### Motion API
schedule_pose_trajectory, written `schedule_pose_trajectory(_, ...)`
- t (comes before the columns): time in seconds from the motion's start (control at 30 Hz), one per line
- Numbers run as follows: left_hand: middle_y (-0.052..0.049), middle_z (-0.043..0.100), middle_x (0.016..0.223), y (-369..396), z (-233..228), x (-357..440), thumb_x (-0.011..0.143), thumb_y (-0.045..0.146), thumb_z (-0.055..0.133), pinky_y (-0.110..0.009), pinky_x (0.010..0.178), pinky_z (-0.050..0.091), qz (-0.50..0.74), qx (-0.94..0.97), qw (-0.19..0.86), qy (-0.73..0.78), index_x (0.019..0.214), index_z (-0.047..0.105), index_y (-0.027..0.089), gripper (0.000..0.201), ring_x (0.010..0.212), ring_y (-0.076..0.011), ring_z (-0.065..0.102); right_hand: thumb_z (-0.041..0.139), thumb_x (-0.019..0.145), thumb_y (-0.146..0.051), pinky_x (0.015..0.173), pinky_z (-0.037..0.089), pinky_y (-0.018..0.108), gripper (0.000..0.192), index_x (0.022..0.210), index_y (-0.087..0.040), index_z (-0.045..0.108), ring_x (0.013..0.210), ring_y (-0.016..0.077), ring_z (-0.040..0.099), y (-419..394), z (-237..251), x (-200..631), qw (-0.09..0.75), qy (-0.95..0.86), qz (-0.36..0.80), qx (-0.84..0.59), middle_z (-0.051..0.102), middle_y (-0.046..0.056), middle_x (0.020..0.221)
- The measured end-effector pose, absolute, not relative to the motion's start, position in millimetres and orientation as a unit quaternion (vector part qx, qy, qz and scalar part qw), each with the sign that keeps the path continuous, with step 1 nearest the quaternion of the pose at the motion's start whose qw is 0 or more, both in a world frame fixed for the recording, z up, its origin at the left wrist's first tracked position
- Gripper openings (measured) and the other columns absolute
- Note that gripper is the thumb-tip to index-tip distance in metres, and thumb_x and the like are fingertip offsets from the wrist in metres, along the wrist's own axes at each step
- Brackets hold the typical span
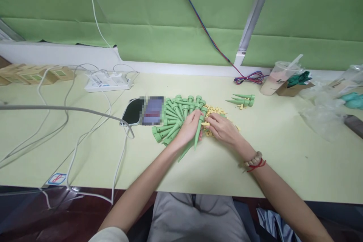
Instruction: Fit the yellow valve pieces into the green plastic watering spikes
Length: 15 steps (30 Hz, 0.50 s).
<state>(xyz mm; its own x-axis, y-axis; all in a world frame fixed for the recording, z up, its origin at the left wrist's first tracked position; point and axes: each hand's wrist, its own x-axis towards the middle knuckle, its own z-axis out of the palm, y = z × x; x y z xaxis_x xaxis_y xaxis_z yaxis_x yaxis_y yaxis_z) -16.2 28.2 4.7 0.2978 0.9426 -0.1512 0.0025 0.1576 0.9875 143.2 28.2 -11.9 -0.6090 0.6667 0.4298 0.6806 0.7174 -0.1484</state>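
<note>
My left hand (190,126) is closed around a green plastic spike (198,135), its pointed end aimed down toward me and its wide cap up. Between the fingers of my right hand (222,128) is a small yellow plug (205,124), touching or very near the side of that spike just below the cap. Left of and behind my hands lies a heap of similar green spikes (176,109). Small yellow plugs (215,111) are piled behind and partly under my right hand. Several more green spikes (241,100) lie apart, farther right.
A phone (132,112) lies left of the heap, beside a blurred screen. White cables (76,141) trail over the left of the table (136,170) from a power strip (109,82). A drink cup (276,79), small carton (295,87) and plastic bag (321,115) are at right.
</note>
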Motion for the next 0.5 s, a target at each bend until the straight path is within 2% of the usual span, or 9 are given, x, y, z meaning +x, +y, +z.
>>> schedule_pose_trajectory(0.1,0.005,0.039,0.040,27,-1,-17,0.083,0.058,0.029,-0.021,0.033,0.034,0.372,0.599,0.538,0.463,0.086,0.047,0.021,0.041,0.031,-0.0112,0.043,0.022,0.095,-0.031,0.065,0.039,0.030,0.037,0.078,-0.015,0.050,0.073,0.0184,0.046,25,-16,140,0.236,-0.903,0.023,-0.358,0.049,0.009,0.079)
schedule_pose_trajectory(0.23,0.006,0.037,0.041,24,-3,-16,0.087,0.053,0.019,-0.021,0.037,0.032,0.388,0.654,0.451,0.468,0.092,0.048,0.021,0.043,0.032,-0.0099,0.040,0.022,0.095,-0.029,0.065,0.037,0.028,0.038,0.068,-0.017,0.045,0.069,0.0153,0.045,13,-17,129,0.305,-0.864,0.158,-0.369,0.047,0.005,0.072)
schedule_pose_trajectory(0.37,-0.001,0.051,0.067,22,0,-14,0.091,0.043,0.016,-0.024,0.055,0.037,0.411,0.714,0.339,0.454,0.091,0.049,0.020,0.040,0.051,-0.0096,0.047,0.019,0.095,-0.038,0.057,0.034,0.026,0.048,0.057,-0.018,0.039,0.052,0.0112,0.040,0,-15,114,0.360,-0.763,0.360,-0.398,0.041,0.000,0.054)
schedule_pose_trajectory(0.43,-0.003,0.053,0.078,23,2,-14,0.091,0.040,0.018,-0.024,0.062,0.037,0.418,0.734,0.301,0.443,0.089,0.049,0.020,0.038,0.060,-0.0104,0.048,0.018,0.094,-0.045,0.052,0.032,0.025,0.051,0.054,-0.018,0.036,0.047,0.0104,0.036,-2,-14,110,0.363,-0.719,0.437,-0.401,0.036,-0.002,0.049)
schedule_pose_trajectory(0.5,-0.003,0.052,0.079,24,4,-14,0.091,0.039,0.019,-0.024,0.065,0.037,0.429,0.731,0.298,0.438,0.089,0.049,0.020,0.036,0.063,-0.0106,0.047,0.018,0.093,-0.048,0.050,0.031,0.025,0.053,0.053,-0.018,0.035,0.045,0.0100,0.036,-1,-14,110,0.358,-0.703,0.463,-0.404,0.035,-0.002,0.047)
